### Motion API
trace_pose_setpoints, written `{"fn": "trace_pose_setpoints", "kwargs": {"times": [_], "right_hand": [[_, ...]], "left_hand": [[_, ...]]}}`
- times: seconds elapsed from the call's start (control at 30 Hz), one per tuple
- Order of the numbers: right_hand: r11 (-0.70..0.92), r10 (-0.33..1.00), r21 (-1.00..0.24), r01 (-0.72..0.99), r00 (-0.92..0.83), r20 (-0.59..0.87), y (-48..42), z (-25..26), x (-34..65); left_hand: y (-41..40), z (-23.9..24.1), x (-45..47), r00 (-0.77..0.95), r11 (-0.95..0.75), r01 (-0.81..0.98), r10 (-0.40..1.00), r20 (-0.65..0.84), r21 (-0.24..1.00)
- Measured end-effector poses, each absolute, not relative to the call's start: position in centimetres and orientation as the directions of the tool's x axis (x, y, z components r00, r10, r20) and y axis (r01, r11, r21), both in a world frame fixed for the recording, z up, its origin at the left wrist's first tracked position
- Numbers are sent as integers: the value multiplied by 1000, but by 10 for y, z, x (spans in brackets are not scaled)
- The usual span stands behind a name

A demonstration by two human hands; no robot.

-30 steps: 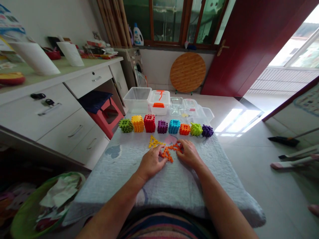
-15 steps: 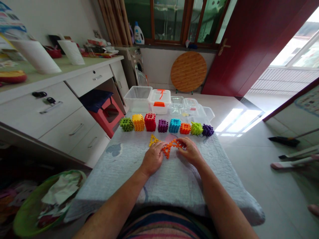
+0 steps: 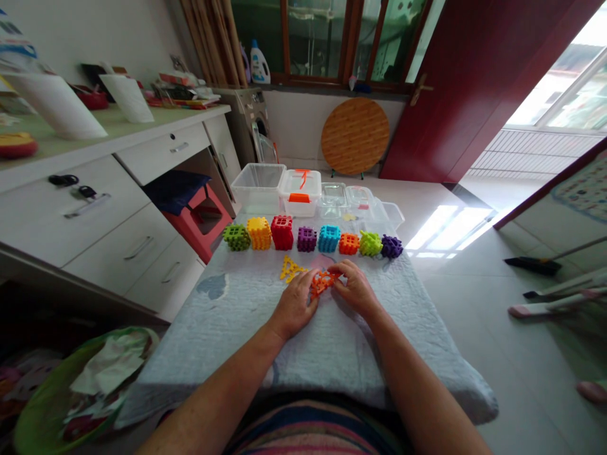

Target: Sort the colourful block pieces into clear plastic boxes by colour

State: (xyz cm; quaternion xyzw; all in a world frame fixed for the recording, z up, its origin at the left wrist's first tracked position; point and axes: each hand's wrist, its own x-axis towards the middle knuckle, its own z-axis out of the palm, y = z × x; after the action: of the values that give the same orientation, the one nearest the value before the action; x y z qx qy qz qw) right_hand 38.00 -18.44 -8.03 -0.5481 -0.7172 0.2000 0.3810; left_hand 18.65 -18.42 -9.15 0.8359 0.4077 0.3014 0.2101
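Note:
Orange triangular building pieces (image 3: 323, 283) with notched edges are between my two hands, low over the cloth-covered table (image 3: 327, 354). My left hand (image 3: 294, 304) grips their left side, fingers curled. On the right side, my right hand (image 3: 355, 288) pinches them with thumb and fingers. Fingers partly hide how the pieces join. A yellow triangular piece (image 3: 290, 270) lies flat just beyond my left hand. Behind it stands a row of block stacks, among them a green one (image 3: 236, 237), a yellow one (image 3: 258, 234), a red one (image 3: 282, 232) and a blue one (image 3: 329, 238).
Clear plastic boxes (image 3: 258, 189) and a lidded box with an orange latch (image 3: 300, 193) stand at the table's far edge. A white drawer cabinet (image 3: 104, 215) and a red stool (image 3: 203, 218) are left; a green basket (image 3: 28, 417) sits lower left.
The orange pieces, spread like an open wing before, are now drawn together into a more compact shape. My hands have come closer together. The whole view has shifted slightly.

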Motion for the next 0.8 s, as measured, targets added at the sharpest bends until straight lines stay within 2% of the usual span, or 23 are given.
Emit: {"fn": "trace_pose_setpoints", "kwargs": {"times": [0.13,0.43,0.8], "right_hand": [[318,939,-713,625,-101,330,-185,-81,382],[319,946,-675,666,-175,274,-186,-82,372],[290,957,-561,775,-221,188,-190,-74,381]], "left_hand": [[-184,-90,184,443,-571,548,818,366,612],[-188,-77,175,368,-468,767,881,296,440],[-187,-79,177,411,-502,751,864,291,428]]}}
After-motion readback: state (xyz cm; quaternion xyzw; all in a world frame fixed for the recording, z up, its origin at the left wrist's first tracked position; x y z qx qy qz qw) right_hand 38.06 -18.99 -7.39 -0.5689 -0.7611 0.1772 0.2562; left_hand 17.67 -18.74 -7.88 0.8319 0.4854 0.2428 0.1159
